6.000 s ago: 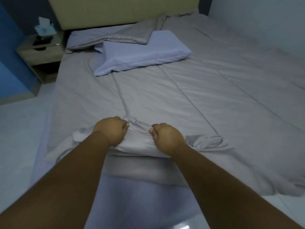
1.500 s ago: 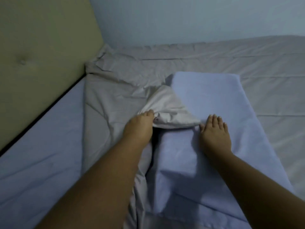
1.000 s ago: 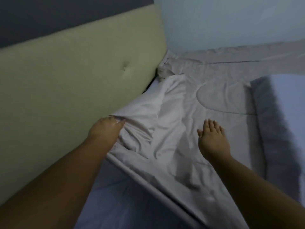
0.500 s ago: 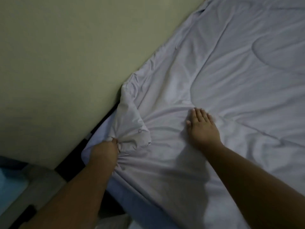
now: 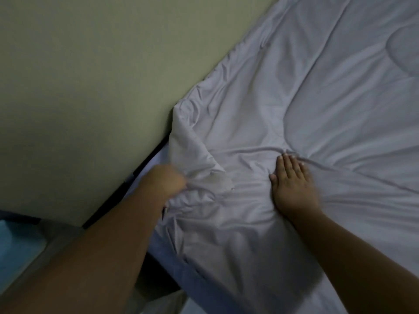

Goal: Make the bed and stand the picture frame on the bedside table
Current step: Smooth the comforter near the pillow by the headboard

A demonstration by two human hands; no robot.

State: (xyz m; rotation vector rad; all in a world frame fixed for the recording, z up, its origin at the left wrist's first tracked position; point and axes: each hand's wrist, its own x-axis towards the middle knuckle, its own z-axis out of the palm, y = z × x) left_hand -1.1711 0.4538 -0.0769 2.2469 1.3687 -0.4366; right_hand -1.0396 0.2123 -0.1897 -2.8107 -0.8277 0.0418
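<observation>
A pale grey quilted blanket (image 5: 317,109) covers the bed up to the headboard. Its top corner (image 5: 195,155) is bunched and folded over near the bed's left edge. My left hand (image 5: 165,180) is closed on that bunched corner, right beside the gap at the headboard. My right hand (image 5: 292,184) lies flat on the blanket to the right, fingers together and pointing up the bed, with creases fanning out from it. The picture frame and the pillow are out of view.
The olive padded headboard (image 5: 90,87) fills the upper left. A dark gap (image 5: 127,184) runs between it and the mattress. The bluish mattress side (image 5: 192,279) shows below the blanket edge, and a strip of pale surface (image 5: 29,268) lies at the lower left.
Since half a second ago the view has barely shifted. My left hand still grips the blanket corner near the headboard and is blurred by motion; my right hand stays pressed flat on the blanket.
</observation>
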